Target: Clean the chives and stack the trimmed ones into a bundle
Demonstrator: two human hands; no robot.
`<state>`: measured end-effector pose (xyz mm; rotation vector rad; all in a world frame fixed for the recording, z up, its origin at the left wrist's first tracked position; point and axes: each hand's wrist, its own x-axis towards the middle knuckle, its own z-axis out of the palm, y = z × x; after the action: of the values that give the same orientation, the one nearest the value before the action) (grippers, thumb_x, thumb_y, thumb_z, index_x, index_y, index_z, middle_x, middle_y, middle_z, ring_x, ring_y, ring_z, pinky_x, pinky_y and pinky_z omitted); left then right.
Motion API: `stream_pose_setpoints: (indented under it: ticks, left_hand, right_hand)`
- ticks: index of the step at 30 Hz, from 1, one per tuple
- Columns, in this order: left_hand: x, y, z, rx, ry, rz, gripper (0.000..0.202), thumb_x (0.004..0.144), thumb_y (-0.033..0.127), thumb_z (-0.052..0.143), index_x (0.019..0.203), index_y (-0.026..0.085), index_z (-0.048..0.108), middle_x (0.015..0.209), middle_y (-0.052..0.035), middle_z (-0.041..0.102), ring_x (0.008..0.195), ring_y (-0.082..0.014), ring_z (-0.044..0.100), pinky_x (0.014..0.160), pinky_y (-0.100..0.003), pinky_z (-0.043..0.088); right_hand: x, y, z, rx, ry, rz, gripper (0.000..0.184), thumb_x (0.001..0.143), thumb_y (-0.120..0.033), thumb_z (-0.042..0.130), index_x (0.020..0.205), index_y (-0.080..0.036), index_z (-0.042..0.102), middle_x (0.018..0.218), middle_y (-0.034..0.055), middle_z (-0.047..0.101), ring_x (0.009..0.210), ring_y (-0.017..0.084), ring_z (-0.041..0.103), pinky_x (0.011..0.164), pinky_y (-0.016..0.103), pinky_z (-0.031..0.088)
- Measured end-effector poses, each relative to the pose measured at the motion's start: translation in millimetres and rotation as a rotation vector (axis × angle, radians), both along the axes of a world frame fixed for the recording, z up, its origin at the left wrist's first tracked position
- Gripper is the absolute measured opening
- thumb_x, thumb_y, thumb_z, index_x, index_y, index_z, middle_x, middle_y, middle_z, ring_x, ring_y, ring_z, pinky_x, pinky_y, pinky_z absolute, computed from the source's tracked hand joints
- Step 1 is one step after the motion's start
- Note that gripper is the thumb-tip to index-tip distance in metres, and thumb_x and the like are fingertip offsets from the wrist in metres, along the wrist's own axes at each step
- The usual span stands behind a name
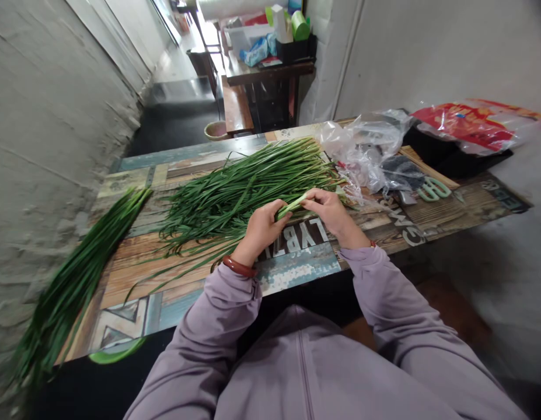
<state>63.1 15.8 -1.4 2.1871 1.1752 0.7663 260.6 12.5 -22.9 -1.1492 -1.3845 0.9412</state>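
My left hand [265,226] is closed around a few stalks of Chinese chives [292,206]. Their long green leaves trail out behind it to the left, over the table. At the pale stem end, my right hand [329,211] pinches the same stalks between thumb and fingers. Just beyond both hands lies a big loose pile of chives [248,181], its pale ends pointing right. A separate bunch of chives [90,262] rests at the table's left end, leaves hanging over the edge.
Crumpled clear plastic bags [366,149] lie right of the pile, beside green-handled scissors [434,189]. A red printed bag [471,125] sits at the far right by the wall. Behind the patterned table [174,303] stand a wooden bench [236,105] and another table holding boxes. A green rim [117,353] shows below the front edge.
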Motion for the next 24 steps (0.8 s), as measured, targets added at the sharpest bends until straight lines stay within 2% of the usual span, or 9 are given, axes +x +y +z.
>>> stream_pose_setpoints:
  ticks: [3,5,7,9,11,14,17,20,24]
  left_hand:
    - [1,1,-0.5,-0.024,-0.021,0.003,0.013,0.085,0.031,0.058,0.087,0.019,0.062,0.074,0.0024,0.058,0.070,-0.0131,0.050,0.067,-0.024,0.035]
    - [0,2,0.2,-0.040,-0.050,0.006,0.013,0.084,0.031,0.059,0.087,0.018,0.061,0.076,0.0026,0.058,0.072,-0.0129,0.050,0.068,-0.024,0.035]
    - [-1,3,1.2,-0.054,-0.073,0.005,0.014,0.085,0.031,0.058,0.086,0.018,0.061,0.076,0.0030,0.057,0.072,-0.0124,0.050,0.069,-0.024,0.036]
    - [-1,3,2.1,-0.053,-0.077,0.005,0.013,0.085,0.031,0.058,0.085,0.018,0.060,0.075,0.0037,0.055,0.071,-0.0119,0.049,0.068,-0.024,0.036]
    - [-1,3,2.1,-0.041,-0.074,0.006,0.013,0.085,0.031,0.059,0.086,0.018,0.060,0.075,0.0039,0.054,0.071,-0.0116,0.048,0.068,-0.024,0.036]
    - [-1,2,0.6,-0.030,-0.059,-0.004,0.013,0.085,0.030,0.059,0.087,0.018,0.061,0.075,0.0037,0.056,0.071,-0.0118,0.049,0.068,-0.024,0.035]
    - [0,2,-1.9,-0.029,-0.034,-0.017,0.012,0.085,0.030,0.059,0.087,0.018,0.061,0.075,0.0034,0.057,0.071,-0.0121,0.050,0.067,-0.024,0.035]
    - [0,3,-3.3,-0.023,-0.034,-0.009,0.013,0.085,0.031,0.059,0.088,0.018,0.062,0.077,0.0029,0.058,0.073,-0.0127,0.052,0.068,-0.024,0.036]
    - [0,3,-2.3,-0.024,-0.046,0.008,0.014,0.085,0.031,0.060,0.088,0.018,0.062,0.076,0.0028,0.058,0.073,-0.0129,0.052,0.069,-0.024,0.038]
  right_hand:
    - [7,5,-3.5,-0.085,0.189,-0.115,0.029,0.075,-0.048,0.070,0.072,-0.020,0.063,0.068,-0.0029,0.059,0.062,0.011,0.050,0.061,0.025,0.042]
    - [15,7,-4.0,-0.065,0.246,-0.230,0.033,0.079,-0.052,0.066,0.071,-0.021,0.059,0.065,-0.0034,0.055,0.059,0.010,0.047,0.057,0.025,0.039]
    - [24,6,-2.8,0.018,0.195,-0.339,0.040,0.086,-0.056,0.059,0.068,-0.021,0.056,0.064,-0.0029,0.053,0.060,0.011,0.047,0.059,0.025,0.040]
    - [29,4,-0.1,0.096,0.069,-0.379,0.045,0.092,-0.057,0.051,0.066,-0.020,0.056,0.065,-0.0017,0.054,0.062,0.012,0.050,0.064,0.027,0.042]
    - [28,0,3.7,0.153,-0.087,-0.297,0.039,0.092,-0.054,0.053,0.074,-0.021,0.063,0.074,0.0002,0.061,0.070,0.014,0.055,0.070,0.029,0.045]
    - [17,-4,8.3,0.307,-0.316,-0.090,0.020,0.084,-0.042,0.068,0.091,-0.023,0.069,0.096,0.0033,0.069,0.092,0.019,0.062,0.085,0.034,0.047]
    - [4,-3,7.4,0.423,-0.384,-0.028,0.011,0.082,-0.034,0.070,0.080,-0.023,0.069,0.092,0.0041,0.070,0.094,0.020,0.063,0.090,0.037,0.046]
    - [0,1,1.2,0.305,-0.215,-0.107,0.019,0.083,-0.035,0.067,0.071,-0.021,0.065,0.081,0.0027,0.067,0.080,0.017,0.062,0.078,0.033,0.048]
    - [16,7,-6.1,0.077,0.080,-0.365,0.030,0.087,-0.048,0.060,0.075,-0.020,0.062,0.071,0.0007,0.063,0.067,0.014,0.057,0.063,0.027,0.046]
